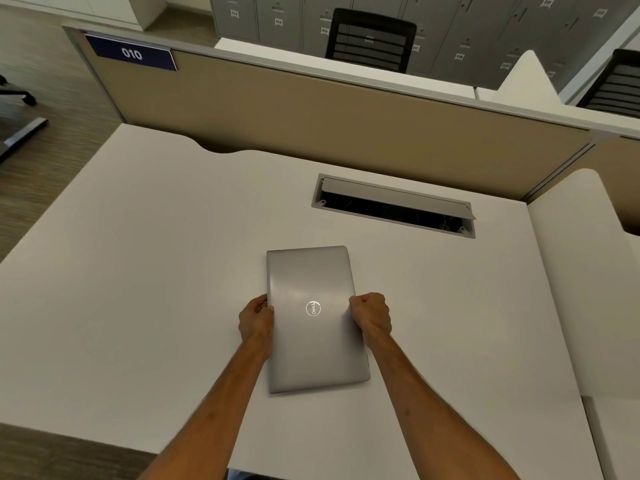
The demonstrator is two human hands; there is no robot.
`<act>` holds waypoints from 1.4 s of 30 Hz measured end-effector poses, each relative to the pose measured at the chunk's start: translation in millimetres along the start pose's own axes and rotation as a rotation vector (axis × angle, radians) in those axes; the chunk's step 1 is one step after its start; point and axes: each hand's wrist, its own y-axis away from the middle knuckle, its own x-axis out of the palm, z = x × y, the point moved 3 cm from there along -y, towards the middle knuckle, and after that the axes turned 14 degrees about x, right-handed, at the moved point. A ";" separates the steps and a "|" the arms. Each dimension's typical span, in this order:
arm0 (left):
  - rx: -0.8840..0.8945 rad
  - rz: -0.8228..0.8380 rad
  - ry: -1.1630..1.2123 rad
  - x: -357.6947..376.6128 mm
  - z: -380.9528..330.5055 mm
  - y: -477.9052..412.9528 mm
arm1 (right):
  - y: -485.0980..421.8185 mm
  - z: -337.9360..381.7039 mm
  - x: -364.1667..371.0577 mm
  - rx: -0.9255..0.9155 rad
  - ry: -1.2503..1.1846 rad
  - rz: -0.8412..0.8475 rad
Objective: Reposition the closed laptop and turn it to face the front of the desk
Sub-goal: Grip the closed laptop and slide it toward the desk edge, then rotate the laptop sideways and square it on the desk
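Observation:
A closed silver laptop (311, 278) lies on the white desk (138, 271), a little right of centre. Its long sides run away from me, and the round logo on the lid reads sideways. My left hand (255, 318) grips the laptop's left long edge at about mid-length. On the opposite long edge my right hand (371, 315) is closed around the laptop. Both forearms reach in from the bottom of the view. The laptop's near short edge sits between my forearms.
An open cable hatch (393, 206) is set into the desk just beyond the laptop, to the right. A tan partition (311, 112) with a "010" sign (131, 53) closes off the far edge. Office chairs (370, 39) and grey lockers (485, 29) stand behind it. Another desk (585, 289) adjoins at right.

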 end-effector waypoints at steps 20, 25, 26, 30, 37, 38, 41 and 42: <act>0.193 0.061 -0.337 -0.4 -17.1 11.9 | 9.0 -8.8 3.9 -0.021 -0.127 -0.022; 0.355 0.147 -0.527 4.9 -44.0 -0.1 | 40.1 -50.8 14.6 -0.118 -0.181 -0.237; 0.405 0.169 -0.570 6.2 -50.6 -4.1 | 50.6 -65.4 17.2 -0.124 -0.225 -0.289; 0.612 0.273 -0.716 14.5 -76.0 -20.5 | 88.2 -120.8 29.9 -0.039 -0.372 -0.381; 0.856 0.526 -0.984 42.4 -99.5 -44.6 | 121.2 -142.6 68.1 0.391 -0.687 -0.047; 0.877 0.552 -1.007 47.4 -101.6 -45.7 | 120.2 -138.2 70.8 0.396 -0.716 -0.036; 0.907 0.633 -1.053 62.8 -104.9 -45.6 | 114.8 -126.3 76.1 0.422 -0.787 -0.012; 0.906 0.661 -1.063 67.6 -105.3 -44.9 | 113.1 -123.5 77.0 0.444 -0.800 -0.008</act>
